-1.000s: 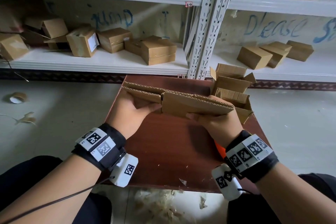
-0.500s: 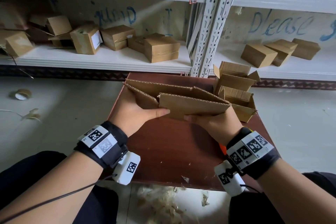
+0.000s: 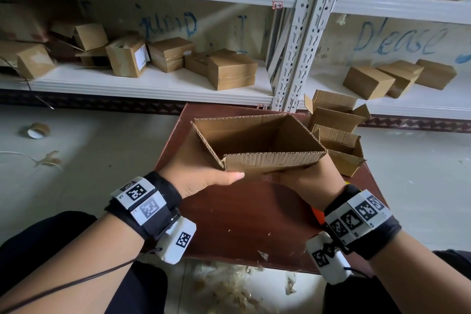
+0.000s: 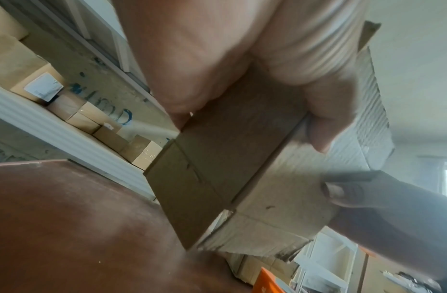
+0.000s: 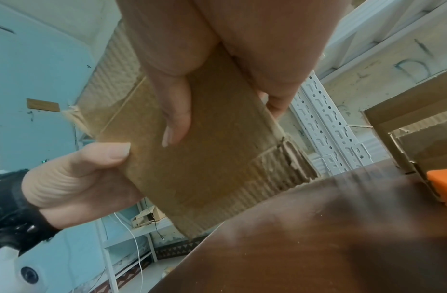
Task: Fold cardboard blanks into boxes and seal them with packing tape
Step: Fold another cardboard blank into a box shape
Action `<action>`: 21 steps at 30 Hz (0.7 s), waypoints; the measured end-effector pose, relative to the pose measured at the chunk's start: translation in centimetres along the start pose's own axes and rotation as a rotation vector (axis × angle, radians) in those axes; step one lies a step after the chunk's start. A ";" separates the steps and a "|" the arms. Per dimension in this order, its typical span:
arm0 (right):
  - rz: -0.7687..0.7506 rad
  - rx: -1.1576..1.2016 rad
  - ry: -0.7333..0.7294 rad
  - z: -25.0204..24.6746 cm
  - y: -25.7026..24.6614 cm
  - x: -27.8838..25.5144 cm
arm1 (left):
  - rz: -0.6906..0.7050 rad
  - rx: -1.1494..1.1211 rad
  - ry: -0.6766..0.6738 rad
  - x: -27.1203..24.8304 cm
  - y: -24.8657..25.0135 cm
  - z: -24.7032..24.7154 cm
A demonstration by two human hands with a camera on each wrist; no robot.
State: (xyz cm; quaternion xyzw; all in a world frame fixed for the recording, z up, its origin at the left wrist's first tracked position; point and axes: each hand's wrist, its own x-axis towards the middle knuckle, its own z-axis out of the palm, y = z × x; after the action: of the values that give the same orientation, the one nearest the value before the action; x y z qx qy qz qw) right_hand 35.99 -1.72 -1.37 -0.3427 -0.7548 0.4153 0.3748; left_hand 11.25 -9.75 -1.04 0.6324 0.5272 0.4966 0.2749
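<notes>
Cardboard blank (image 3: 257,140) squared open from flat a second ago, held between left hand (image 3: 196,176) and right hand (image 3: 308,181) above table (image 3: 242,219); both grips pinching near wall; bottom flaps next.

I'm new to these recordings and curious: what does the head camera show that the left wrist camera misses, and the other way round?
Only the head view shows the opened cardboard blank's hollow inside, a tape roll on the floor, and the right-hand shelf boxes. Only the left wrist view shows the blank's underside with its lower flaps hanging loose. Both show the left hand and right hand gripping the blank above the brown table.
</notes>
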 end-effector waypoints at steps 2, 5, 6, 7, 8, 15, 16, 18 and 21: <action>0.002 0.006 -0.024 0.0 0.7 0.3 | -0.004 0.047 -0.099 -0.3 0.0 0.0; 0.000 -0.003 -0.051 0.2 1.7 0.6 | -0.037 0.129 -0.248 -1.1 -0.1 -0.1; -0.007 -0.020 -0.055 0.4 1.8 0.7 | -0.044 0.149 -0.281 -1.4 -0.1 -0.2; -0.024 -0.044 -0.049 0.6 1.9 0.8 | -0.054 0.163 -0.309 -1.6 -0.2 -0.3; -0.046 -0.075 -0.026 0.8 1.9 0.8 | -0.068 0.173 -0.339 -1.9 -0.4 -0.2; -0.098 -0.160 0.118 1.8 1.2 2.2 | -0.191 0.147 -0.289 -1.8 -0.6 0.1; -0.114 -0.152 0.092 1.6 0.9 2.3 | -0.220 0.150 -0.240 -1.3 -0.7 0.0; -0.162 -0.185 0.023 1.1 -0.2 2.1 | -0.270 0.092 -0.108 0.0 -0.7 -0.5; -0.177 -0.329 -0.107 0.2 -1.6 1.2 | -0.234 -0.138 0.028 1.4 -1.0 -0.3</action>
State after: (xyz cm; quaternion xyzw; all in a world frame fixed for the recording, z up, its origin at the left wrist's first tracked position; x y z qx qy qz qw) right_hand 34.94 -1.43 0.29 -0.3089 -0.8585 0.2694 0.3082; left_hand 10.49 -8.25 -1.31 0.5391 0.5659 0.5050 0.3662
